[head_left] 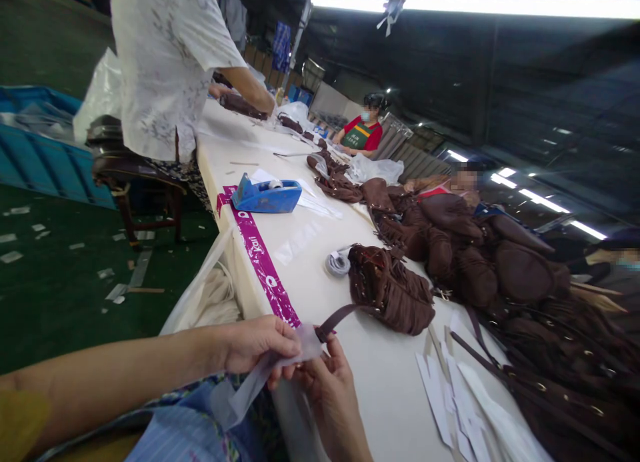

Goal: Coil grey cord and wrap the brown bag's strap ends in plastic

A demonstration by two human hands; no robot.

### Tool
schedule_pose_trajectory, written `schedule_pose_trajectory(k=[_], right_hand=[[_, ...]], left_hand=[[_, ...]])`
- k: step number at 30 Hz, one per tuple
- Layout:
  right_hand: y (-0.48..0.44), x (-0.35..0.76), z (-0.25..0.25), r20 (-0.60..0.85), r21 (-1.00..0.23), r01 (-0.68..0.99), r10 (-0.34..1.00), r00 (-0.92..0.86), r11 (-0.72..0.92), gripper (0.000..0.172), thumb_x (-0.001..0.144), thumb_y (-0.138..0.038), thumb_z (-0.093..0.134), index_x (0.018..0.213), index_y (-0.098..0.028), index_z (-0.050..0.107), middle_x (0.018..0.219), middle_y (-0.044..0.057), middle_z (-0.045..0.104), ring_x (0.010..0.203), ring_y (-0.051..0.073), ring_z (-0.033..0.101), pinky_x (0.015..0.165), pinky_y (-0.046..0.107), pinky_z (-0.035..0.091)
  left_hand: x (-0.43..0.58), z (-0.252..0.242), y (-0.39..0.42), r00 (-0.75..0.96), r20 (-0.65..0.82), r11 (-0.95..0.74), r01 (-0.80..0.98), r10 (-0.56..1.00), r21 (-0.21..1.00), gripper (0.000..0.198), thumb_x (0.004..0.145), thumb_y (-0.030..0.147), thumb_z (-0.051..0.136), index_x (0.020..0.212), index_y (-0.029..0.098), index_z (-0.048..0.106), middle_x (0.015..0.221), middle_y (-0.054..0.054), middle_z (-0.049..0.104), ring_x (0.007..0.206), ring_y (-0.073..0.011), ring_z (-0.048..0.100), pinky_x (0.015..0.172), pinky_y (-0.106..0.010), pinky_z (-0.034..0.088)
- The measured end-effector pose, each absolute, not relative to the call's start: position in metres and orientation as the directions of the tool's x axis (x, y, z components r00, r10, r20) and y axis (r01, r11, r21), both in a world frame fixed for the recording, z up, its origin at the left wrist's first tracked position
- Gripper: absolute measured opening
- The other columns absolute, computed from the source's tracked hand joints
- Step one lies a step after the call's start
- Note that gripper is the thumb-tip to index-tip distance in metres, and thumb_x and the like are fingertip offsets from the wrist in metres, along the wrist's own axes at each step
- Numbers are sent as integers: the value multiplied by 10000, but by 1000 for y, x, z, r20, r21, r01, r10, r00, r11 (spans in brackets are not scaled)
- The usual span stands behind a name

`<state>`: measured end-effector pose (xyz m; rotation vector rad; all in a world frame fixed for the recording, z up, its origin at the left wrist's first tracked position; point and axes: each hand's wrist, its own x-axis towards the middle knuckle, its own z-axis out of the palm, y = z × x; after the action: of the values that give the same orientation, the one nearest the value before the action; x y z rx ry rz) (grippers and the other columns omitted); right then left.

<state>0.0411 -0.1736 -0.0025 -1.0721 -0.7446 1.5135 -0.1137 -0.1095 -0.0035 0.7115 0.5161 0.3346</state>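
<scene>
At the table's near edge, my left hand (265, 345) pinches a strip of thin translucent wrapping (250, 389), whose loose tail hangs over my lap. Close beside it, my right hand (330, 382) has its fingers closed on the end of a brown strap (343, 317), where the wrapping meets it. That strap runs up to a small brown handbag (390, 289) with gathered sides, lying on the table. Next to the bag sits a rolled grey strip (339, 263). Part of my right fingers is hidden behind the wrapping.
A blue tape dispenser (270, 194) stands on the white table (320, 275), near purple printed tape (257, 252). Brown bags (465, 249) are heaped along the right, with white paper strips (450, 402) in front. A co-worker (165, 69) stands at far left; others sit across.
</scene>
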Motion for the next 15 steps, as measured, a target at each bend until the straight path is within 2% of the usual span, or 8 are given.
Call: schedule_pose_trajectory(k=[2,4,6,9,13,15], right_hand=[[-172,42,-1,-296,-816,-499,953,-71,-291,340,754,-342,750,1036,-196,628,845,21,684,643,99,600,522,177,467],[-170,41,-2,-328,-748,-586,941,-82,-312,325,727,-325,778,1003,-199,661,883,22,685,590,58,552,473,136,429],[-167,38,-5,-340,-694,-655,938,-66,-297,358,672,-300,821,990,-223,675,879,3,684,545,38,515,465,126,421],[-167,28,-9,-284,-696,-671,956,-70,-256,388,637,-299,843,982,-238,677,843,-6,679,571,58,534,506,154,450],[-171,17,-12,-210,-777,-598,976,-49,-197,402,630,-259,844,980,-252,649,930,14,684,711,117,608,563,191,487],[-169,13,-13,-195,-803,-574,981,3,-158,357,637,-289,838,928,-244,635,838,-9,678,637,102,590,524,180,468]], left_hand=[[-121,-3,-105,888,-333,869,-132,317,477,209,658,248,758,706,100,619,537,13,544,409,-41,422,422,-153,345],[-128,-2,-105,936,-273,948,-139,220,288,209,661,190,784,743,95,617,535,38,500,424,-19,397,449,-122,340],[-135,-3,-107,957,-219,972,-152,190,178,200,675,163,788,754,93,617,551,36,496,445,-20,410,470,-118,348],[-144,-4,-111,953,-211,974,-197,218,115,180,711,162,772,793,85,631,575,21,513,465,-34,443,485,-131,358],[-153,-2,-111,933,-240,963,-252,269,98,241,699,162,791,839,63,621,612,17,554,471,-20,463,520,-129,375],[-157,-2,-110,918,-281,959,-253,278,124,239,682,165,798,790,70,607,612,15,576,460,-18,464,525,-134,389]])
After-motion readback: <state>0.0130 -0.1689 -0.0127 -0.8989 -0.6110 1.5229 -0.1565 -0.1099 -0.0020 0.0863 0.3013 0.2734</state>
